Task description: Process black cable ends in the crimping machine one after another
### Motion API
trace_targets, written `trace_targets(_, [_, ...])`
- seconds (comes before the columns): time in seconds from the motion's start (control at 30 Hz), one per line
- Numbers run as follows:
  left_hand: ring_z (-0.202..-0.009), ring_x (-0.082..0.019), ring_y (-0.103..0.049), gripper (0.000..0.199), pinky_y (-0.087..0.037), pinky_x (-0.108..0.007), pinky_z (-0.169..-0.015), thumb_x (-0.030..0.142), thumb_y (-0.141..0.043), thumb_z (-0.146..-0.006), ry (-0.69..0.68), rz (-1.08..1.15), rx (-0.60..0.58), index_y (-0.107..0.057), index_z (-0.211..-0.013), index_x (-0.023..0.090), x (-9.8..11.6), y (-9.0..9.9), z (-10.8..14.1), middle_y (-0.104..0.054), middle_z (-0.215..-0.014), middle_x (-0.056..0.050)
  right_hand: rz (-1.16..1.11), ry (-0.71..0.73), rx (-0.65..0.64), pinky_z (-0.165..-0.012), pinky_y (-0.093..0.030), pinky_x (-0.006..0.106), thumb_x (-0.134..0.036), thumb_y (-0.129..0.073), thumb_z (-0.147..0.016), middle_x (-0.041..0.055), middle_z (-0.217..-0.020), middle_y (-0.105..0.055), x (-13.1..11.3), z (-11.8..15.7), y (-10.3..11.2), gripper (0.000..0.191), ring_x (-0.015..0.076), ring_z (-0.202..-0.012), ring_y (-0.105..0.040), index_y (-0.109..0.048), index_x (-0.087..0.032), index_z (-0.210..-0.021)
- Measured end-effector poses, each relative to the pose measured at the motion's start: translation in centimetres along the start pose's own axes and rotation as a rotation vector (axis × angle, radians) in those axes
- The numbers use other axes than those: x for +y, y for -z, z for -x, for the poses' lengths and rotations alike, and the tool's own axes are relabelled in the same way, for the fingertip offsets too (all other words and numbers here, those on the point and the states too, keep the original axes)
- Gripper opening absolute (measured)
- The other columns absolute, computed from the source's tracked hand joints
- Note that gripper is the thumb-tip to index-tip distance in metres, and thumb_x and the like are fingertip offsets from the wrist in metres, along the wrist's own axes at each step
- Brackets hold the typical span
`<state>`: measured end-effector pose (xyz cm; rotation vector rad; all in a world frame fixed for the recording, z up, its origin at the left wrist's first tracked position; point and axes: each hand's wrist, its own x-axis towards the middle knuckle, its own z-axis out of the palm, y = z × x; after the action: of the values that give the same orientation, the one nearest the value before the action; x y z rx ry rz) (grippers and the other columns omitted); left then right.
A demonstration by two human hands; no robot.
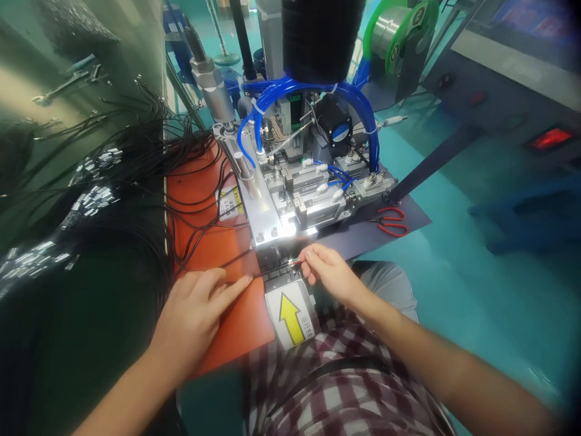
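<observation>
A thin black cable [272,270] lies across the slotted front fixture [276,280] of a metal machine. My left hand [193,312] is over the orange board, a fingertip pressed along this cable and the other fingers curled in. At the fixture's right side, my right hand [329,272] pinches the thin red wire [298,262] at the cable's end between thumb and forefinger. Just below the fixture is a white label with a yellow arrow [291,318]. Part of the cable is hidden under my left hand.
Many black cables with shiny ends [97,181] pile up at left, some spilling onto the orange board [195,194]. Blue air hoses [313,88] arch over the machine [272,206]. Red-handled cutters [394,221] lie at right. A green solder spool [399,33] stands behind.
</observation>
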<state>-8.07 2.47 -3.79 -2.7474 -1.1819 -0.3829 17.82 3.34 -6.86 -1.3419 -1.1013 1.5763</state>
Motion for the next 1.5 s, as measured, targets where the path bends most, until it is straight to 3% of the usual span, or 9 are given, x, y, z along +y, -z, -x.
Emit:
trace_targets(0.17, [-0.082,-0.024,-0.053,0.045,-0.046,-0.035,-0.066,-0.001,-0.036,-0.084,0.072,-0.085,-0.044,-0.058,-0.122,0.01,2.7,0.1,0.6,-0.055,-0.108,-0.017,0.041,0.017,-0.005,-0.056,-0.039,0.024,-0.037,-0.043,-0.092,-0.0047,-0.062,-0.053,-0.3,0.4,0.0,0.025,0.0087,-0.05,-0.048,-0.053,-0.018,-0.08])
trace_targets(0.47, [-0.087,-0.026,-0.054,0.052,-0.046,-0.037,-0.069,0.001,-0.037,-0.083,0.145,-0.109,-0.07,-0.045,-0.131,0.018,3.3,-0.2,1.1,-0.051,-0.11,-0.015,0.114,0.049,0.019,-0.054,-0.039,0.024,-0.029,-0.05,-0.087,-0.0044,-0.061,-0.051,-0.6,0.2,-0.7,0.016,0.0111,-0.054,-0.049,-0.05,-0.02,-0.073])
trace_targets(0.63, [-0.088,-0.027,-0.054,0.053,-0.045,-0.037,-0.068,0.004,-0.036,-0.085,0.152,-0.092,-0.082,-0.038,-0.134,0.022,3.2,-0.3,1.3,-0.051,-0.111,-0.014,0.346,0.219,0.097,-0.056,-0.036,0.025,-0.023,-0.05,-0.086,-0.0036,-0.063,-0.049,-1.3,0.5,-0.8,0.014,0.0116,-0.058,-0.046,-0.049,-0.021,-0.072])
trace_targets(0.87, [-0.087,-0.03,-0.054,0.057,-0.043,-0.038,-0.068,0.005,-0.036,-0.084,0.166,-0.063,-0.077,-0.035,-0.138,0.022,3.1,-0.5,1.9,-0.051,-0.114,-0.017,0.065,-0.206,-0.053,-0.051,-0.037,0.022,-0.024,-0.054,-0.082,-0.005,-0.057,-0.052,-2.8,-0.3,-0.3,0.016,0.0076,-0.047,-0.044,-0.051,-0.017,-0.068])
trace_targets(1.1, [-0.089,-0.03,-0.055,0.068,-0.041,-0.038,-0.069,0.008,-0.038,-0.084,0.156,-0.054,-0.086,-0.024,-0.148,0.027,2.8,-0.9,2.4,-0.051,-0.117,-0.016,-0.045,-0.225,0.021,-0.051,-0.037,0.022,-0.023,-0.057,-0.076,-0.004,-0.057,-0.055,-2.6,-0.1,-0.9,0.011,0.0083,-0.048,-0.047,-0.053,-0.017,-0.068])
trace_targets(1.3, [-0.089,-0.03,-0.055,0.072,-0.04,-0.038,-0.07,0.01,-0.039,-0.085,0.196,-0.051,-0.104,-0.017,-0.15,0.032,2.9,-0.9,2.5,-0.052,-0.116,-0.015,-0.105,-0.21,0.084,-0.044,-0.027,0.021,-0.017,-0.052,-0.066,-0.0063,-0.05,-0.048,-2.4,-0.3,-1.6,0.006,0.0069,-0.044,-0.038,-0.05,-0.018,-0.061])
trace_targets(1.4, [-0.09,-0.029,-0.055,0.073,-0.04,-0.037,-0.069,0.011,-0.041,-0.084,0.174,-0.05,-0.126,-0.017,-0.151,0.032,2.6,-1.0,2.7,-0.052,-0.118,-0.014,-0.127,-0.211,0.123,-0.045,-0.025,0.021,-0.015,-0.052,-0.066,-0.0069,-0.048,-0.046,-2.3,-0.4,-1.6,0.01,0.0064,-0.044,-0.036,-0.047,-0.018,-0.058])
trace_targets(1.5, [-0.091,-0.03,-0.055,0.076,-0.041,-0.038,-0.071,0.009,-0.04,-0.084,0.184,-0.043,-0.123,-0.015,-0.151,0.033,2.5,-1.1,2.9,-0.052,-0.118,-0.014,-0.221,-0.284,0.076,-0.047,-0.027,0.022,-0.019,-0.056,-0.069,-0.0058,-0.049,-0.047,-1.9,-0.2,-0.9,0.017,0.0058,-0.044,-0.037,-0.048,-0.017,-0.055])
